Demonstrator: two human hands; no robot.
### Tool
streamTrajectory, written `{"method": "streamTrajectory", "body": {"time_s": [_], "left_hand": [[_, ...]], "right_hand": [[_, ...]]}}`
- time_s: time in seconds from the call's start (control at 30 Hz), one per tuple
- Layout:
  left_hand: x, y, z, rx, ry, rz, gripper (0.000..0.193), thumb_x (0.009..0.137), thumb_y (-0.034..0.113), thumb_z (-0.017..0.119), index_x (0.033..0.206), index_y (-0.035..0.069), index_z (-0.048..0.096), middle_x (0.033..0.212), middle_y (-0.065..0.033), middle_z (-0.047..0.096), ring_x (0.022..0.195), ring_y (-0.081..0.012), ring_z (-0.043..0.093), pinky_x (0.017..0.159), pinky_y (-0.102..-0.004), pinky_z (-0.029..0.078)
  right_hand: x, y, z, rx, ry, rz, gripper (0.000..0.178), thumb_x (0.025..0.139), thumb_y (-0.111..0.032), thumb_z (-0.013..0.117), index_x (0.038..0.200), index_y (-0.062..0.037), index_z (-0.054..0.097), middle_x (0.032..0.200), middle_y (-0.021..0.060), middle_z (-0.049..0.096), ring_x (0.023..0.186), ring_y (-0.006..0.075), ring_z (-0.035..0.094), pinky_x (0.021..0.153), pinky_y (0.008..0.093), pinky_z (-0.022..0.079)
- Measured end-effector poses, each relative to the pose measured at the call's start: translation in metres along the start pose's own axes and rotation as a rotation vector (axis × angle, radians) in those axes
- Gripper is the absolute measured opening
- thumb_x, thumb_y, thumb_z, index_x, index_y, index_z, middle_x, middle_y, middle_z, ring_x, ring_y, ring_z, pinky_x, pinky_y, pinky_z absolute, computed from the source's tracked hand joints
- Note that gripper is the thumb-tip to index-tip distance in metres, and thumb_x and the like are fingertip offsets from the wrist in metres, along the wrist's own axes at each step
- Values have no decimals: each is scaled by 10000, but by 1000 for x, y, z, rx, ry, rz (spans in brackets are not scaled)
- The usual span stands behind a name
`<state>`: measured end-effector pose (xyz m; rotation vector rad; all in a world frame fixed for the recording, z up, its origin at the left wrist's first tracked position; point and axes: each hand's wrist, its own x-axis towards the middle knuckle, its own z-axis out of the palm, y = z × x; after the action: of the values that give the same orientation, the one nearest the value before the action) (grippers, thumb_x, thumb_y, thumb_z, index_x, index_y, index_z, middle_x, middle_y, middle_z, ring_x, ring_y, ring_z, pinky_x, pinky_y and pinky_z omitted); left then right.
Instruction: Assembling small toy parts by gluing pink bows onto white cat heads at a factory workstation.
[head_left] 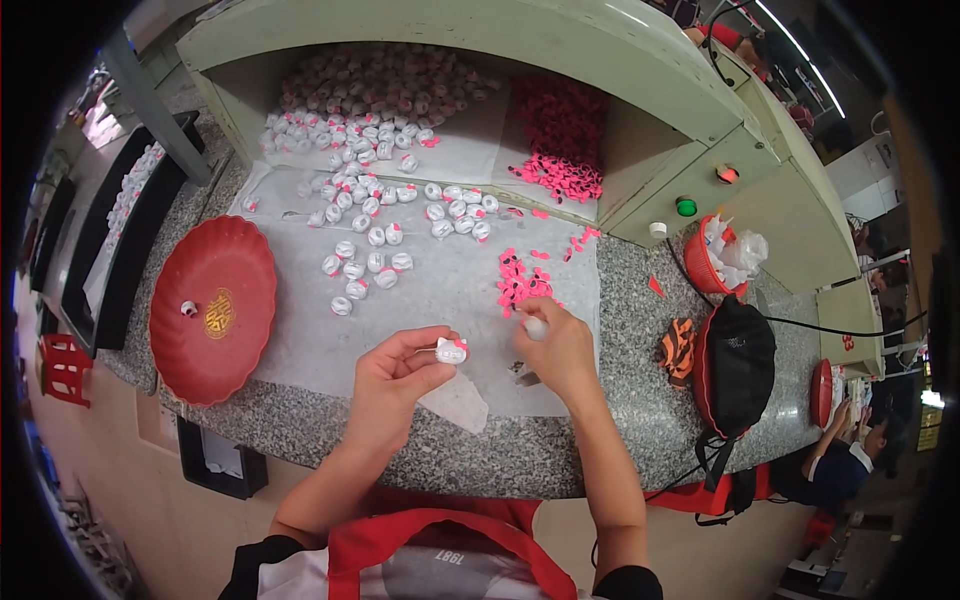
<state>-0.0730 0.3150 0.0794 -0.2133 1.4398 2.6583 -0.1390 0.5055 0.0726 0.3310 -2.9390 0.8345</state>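
My left hand [395, 375] pinches a small white cat-head piece [452, 351] with a pink bow between thumb and fingers. My right hand [560, 350] is closed round a white rounded object [536, 328], its kind partly hidden by the fingers. Its fingertips are at the near edge of a pile of small pink bow pieces [515, 275]. Just below that hand, a small dark item [522, 374] lies on the white sheet [300, 290]. Farther off, loose white cat-head pieces [376, 262] are scattered over the sheet.
A red scalloped plate [250, 340] stands at the left with one small piece on it. The shelf box [640, 200] behind holds heaps of white and pink pieces. To the right are a red basket [702, 262], an orange-black cloth [677, 350] and a black bag [740, 360].
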Motion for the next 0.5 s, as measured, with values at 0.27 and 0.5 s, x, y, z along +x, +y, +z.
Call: {"method": "streamTrajectory", "body": {"time_s": [0.27,0.5], "left_hand": [[0,-7,19,31,-56,-47,333,724,-95,571,1049,-37,531,1004,-127,589,913,-221,590,856,-344,462],[-3,-6,3,7,-12,-22,327,729,-103,561,1048,-36,530,1003,-129,585,924,-206,581,871,-374,464]], "right_hand": [[-23,25,-12,1146,-219,590,153,701,-45,658,822,39,616,721,80,603,618,148,596,550,247,509],[-16,20,-13,972,-300,679,162,697,-22,644,837,52,610,760,114,622,629,168,605,581,282,520]]}}
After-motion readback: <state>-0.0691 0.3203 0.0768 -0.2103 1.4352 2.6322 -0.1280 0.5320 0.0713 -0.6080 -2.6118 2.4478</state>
